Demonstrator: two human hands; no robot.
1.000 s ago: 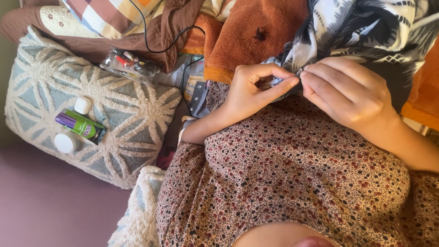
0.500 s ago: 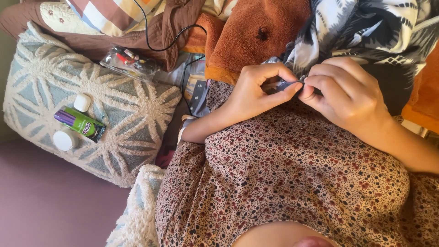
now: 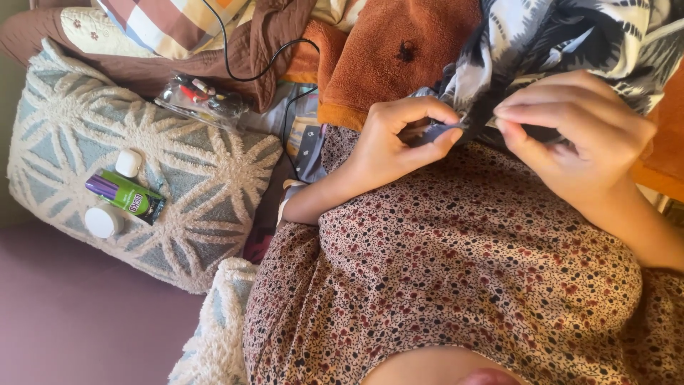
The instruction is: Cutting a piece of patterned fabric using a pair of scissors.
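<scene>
Fabric, a thin black-and-white patterned cloth (image 3: 570,36), hangs bunched over the person's lap, and both hands pinch its folded edge: the left hand (image 3: 392,142) squeezes a crease between thumb and curled fingers, while the right hand (image 3: 577,135) nips the same edge just beside it with fingertips pressed together. Below them spreads a small-flowered dress (image 3: 463,264); a fuzzy rust-orange blanket (image 3: 399,50) lies behind. On the tufted pale-blue pillow (image 3: 206,185), near its left edge, rest a green-and-purple tube (image 3: 125,194) and two round white caps.

Home: cushion (image 3: 199,185), blankets (image 3: 399,50)
</scene>
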